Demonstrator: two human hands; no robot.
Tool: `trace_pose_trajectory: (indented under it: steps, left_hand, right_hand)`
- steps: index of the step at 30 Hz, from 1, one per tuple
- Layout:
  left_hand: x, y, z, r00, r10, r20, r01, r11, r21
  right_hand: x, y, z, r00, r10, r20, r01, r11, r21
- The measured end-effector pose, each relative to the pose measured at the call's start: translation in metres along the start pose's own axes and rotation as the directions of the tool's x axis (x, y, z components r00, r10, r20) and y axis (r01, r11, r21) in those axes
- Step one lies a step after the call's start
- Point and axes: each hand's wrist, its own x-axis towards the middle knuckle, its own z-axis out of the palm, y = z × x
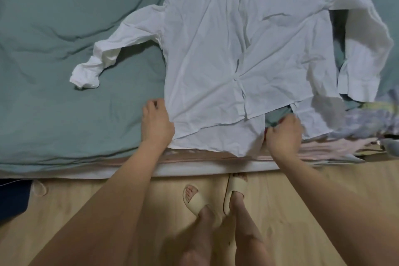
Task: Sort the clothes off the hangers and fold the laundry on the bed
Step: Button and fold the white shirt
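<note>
Shirt, white and long-sleeved, lies spread front-up on the bed, its hem at the near edge between the two hands, one sleeve stretched left and the other bent down on the right over a pile of clothes. The left hand reaches forward with fingers curled at the shirt's lower left corner, seemingly pinching the hem, while the right hand, blurred, curls its fingers on the fabric at the open front's lower edge. The collar is cut off at the top, and the right hand's exact grip is hard to make out.
</note>
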Motion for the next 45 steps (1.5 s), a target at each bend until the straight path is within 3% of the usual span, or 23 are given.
trace_pose_trajectory:
  steps: [1, 2, 4, 6, 10, 12, 14, 17, 18, 21, 23, 26, 29, 33, 34, 37, 40, 43, 45]
  left_hand:
    - [0.002, 0.007, 0.003, 0.977, 0.183, -0.106, -0.182, 0.983, 0.016]
    - [0.005, 0.016, 0.006, 0.921, 0.353, -0.165, -0.35, 0.936, 0.045]
    - [0.006, 0.039, 0.015, 0.81, 0.572, -0.13, -0.565, 0.82, 0.085]
    - [0.002, 0.063, 0.026, 0.752, 0.656, -0.061, -0.647, 0.753, 0.124]
    - [0.004, 0.102, 0.048, 0.781, 0.624, 0.006, -0.601, 0.75, 0.276]
    - [0.009, 0.117, 0.047, 0.795, 0.605, -0.046, -0.576, 0.776, 0.255]
    - [0.01, 0.131, 0.04, 0.818, 0.575, -0.019, -0.572, 0.816, 0.08]
    - [-0.001, 0.15, 0.033, 0.766, 0.633, 0.108, -0.625, 0.774, -0.105]
    - [-0.005, 0.157, 0.033, 0.753, 0.652, 0.092, -0.637, 0.757, -0.144]
    - [-0.009, 0.188, 0.033, 0.774, 0.613, -0.158, -0.632, 0.731, -0.257]
    - [0.001, 0.217, 0.033, 0.794, 0.559, -0.238, -0.607, 0.751, -0.259]
    - [0.029, 0.251, 0.034, 0.887, 0.433, -0.163, -0.462, 0.828, -0.317]
    - [0.063, 0.265, 0.028, 0.968, 0.193, -0.162, -0.251, 0.789, -0.56]
    - [0.094, 0.262, 0.014, 0.992, -0.059, -0.114, -0.041, 0.691, -0.721]
    - [0.096, 0.26, 0.012, 0.994, -0.067, -0.091, -0.022, 0.68, -0.733]
    - [0.096, 0.258, 0.008, 0.998, -0.068, 0.013, 0.053, 0.638, -0.768]
    - [0.097, 0.256, 0.007, 0.993, -0.09, 0.074, 0.114, 0.612, -0.783]
    - [0.094, 0.256, 0.004, 0.995, -0.054, 0.085, 0.1, 0.617, -0.781]
    - [0.091, 0.258, -0.002, 0.996, -0.009, 0.084, 0.072, 0.619, -0.782]
  right_hand:
    - [0.001, -0.003, 0.0, 0.964, -0.223, -0.144, 0.218, 0.975, -0.051]
    - [0.004, -0.005, 0.002, 0.879, -0.435, -0.196, 0.409, 0.898, -0.16]
    - [0.022, -0.009, 0.007, 0.719, -0.688, -0.101, 0.621, 0.701, -0.35]
    - [0.038, -0.011, 0.009, 0.701, -0.712, 0.045, 0.657, 0.619, -0.431]
    - [0.064, -0.006, -0.002, 0.624, -0.779, 0.065, 0.741, 0.564, -0.365]
    - [0.072, 0.0, -0.016, 0.665, -0.747, 0.007, 0.719, 0.638, -0.274]
    - [0.074, 0.01, -0.037, 0.746, -0.656, -0.115, 0.639, 0.754, -0.152]
    - [0.067, 0.025, -0.076, 0.808, -0.544, -0.224, 0.563, 0.826, 0.027]
    - [0.067, 0.026, -0.087, 0.829, -0.507, -0.236, 0.539, 0.837, 0.093]
    - [0.084, 0.017, -0.103, 0.928, -0.347, -0.14, 0.372, 0.819, 0.437]
    - [0.103, 0.008, -0.108, 0.923, -0.368, -0.113, 0.366, 0.749, 0.552]
    - [0.129, -0.005, -0.11, 0.82, -0.567, -0.08, 0.526, 0.689, 0.499]
    - [0.149, -0.002, -0.112, 0.739, -0.673, 0.042, 0.614, 0.697, 0.37]
    - [0.14, 0.031, -0.095, 0.748, -0.649, -0.14, 0.664, 0.732, 0.153]
    - [0.131, 0.04, -0.083, 0.757, -0.639, -0.137, 0.651, 0.755, 0.078]
    - [0.107, 0.061, -0.046, 0.844, -0.534, 0.054, 0.537, 0.843, -0.042]
    - [0.109, 0.065, -0.024, 0.895, -0.441, 0.067, 0.446, 0.889, -0.108]
    - [0.116, 0.061, -0.024, 0.914, -0.401, 0.065, 0.406, 0.91, -0.085]
    - [0.111, 0.06, -0.032, 0.887, -0.456, 0.08, 0.458, 0.889, -0.017]
